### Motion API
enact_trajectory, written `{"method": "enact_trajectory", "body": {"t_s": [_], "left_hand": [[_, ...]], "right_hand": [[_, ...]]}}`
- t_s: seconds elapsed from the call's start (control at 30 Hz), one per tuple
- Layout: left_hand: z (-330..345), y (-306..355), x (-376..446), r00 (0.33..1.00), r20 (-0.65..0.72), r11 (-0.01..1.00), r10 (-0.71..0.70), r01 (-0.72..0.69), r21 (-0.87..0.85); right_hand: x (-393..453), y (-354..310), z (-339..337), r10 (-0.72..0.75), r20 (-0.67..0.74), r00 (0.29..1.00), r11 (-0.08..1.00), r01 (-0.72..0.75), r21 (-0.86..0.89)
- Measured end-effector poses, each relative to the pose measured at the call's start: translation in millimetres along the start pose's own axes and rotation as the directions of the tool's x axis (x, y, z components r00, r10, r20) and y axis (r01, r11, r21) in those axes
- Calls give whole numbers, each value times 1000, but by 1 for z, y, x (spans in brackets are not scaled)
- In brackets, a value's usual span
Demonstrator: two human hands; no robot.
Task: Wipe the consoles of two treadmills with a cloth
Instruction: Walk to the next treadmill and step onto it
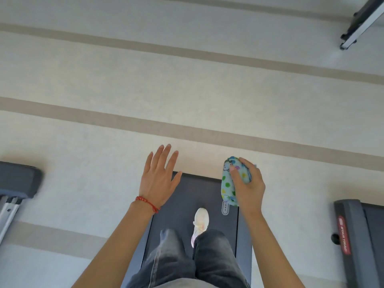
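My right hand point(248, 185) grips a bunched light-blue cloth point(228, 181) with coloured dots, held in the air above the end of a dark treadmill belt point(187, 204). My left hand point(159, 176) is spread flat with straight fingers and holds nothing; a red string bracelet circles its wrist. I stand on that treadmill's belt, with my legs in dark jeans and a white shoe point(200, 220) below the hands. No treadmill console is in view.
A second treadmill deck point(357, 235) with a red label lies at the right edge. The end of another machine point(18, 179) sits at the left edge, and a black and silver frame point(357, 23) at the top right. Pale floor with beige stripes point(187, 129) stretches ahead.
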State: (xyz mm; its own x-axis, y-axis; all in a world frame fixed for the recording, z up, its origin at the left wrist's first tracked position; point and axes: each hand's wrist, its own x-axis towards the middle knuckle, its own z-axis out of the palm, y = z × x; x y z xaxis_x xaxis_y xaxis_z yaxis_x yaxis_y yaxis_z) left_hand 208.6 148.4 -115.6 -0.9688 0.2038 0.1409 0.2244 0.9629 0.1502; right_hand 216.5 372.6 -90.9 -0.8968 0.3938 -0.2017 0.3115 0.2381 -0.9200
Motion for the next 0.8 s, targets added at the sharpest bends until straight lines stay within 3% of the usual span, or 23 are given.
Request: {"method": "enact_trajectory", "body": {"t_s": [0.3, 0.8], "left_hand": [[10, -4, 118, 1000, 10, 1000, 20, -19, -9], [29, -88, 333, 982, 67, 984, 178, -177, -19]], "right_hand": [[108, -29, 12, -30, -39, 999, 998, 28, -57], [262, -92, 110, -33, -131, 991, 999, 29, -36]]}}
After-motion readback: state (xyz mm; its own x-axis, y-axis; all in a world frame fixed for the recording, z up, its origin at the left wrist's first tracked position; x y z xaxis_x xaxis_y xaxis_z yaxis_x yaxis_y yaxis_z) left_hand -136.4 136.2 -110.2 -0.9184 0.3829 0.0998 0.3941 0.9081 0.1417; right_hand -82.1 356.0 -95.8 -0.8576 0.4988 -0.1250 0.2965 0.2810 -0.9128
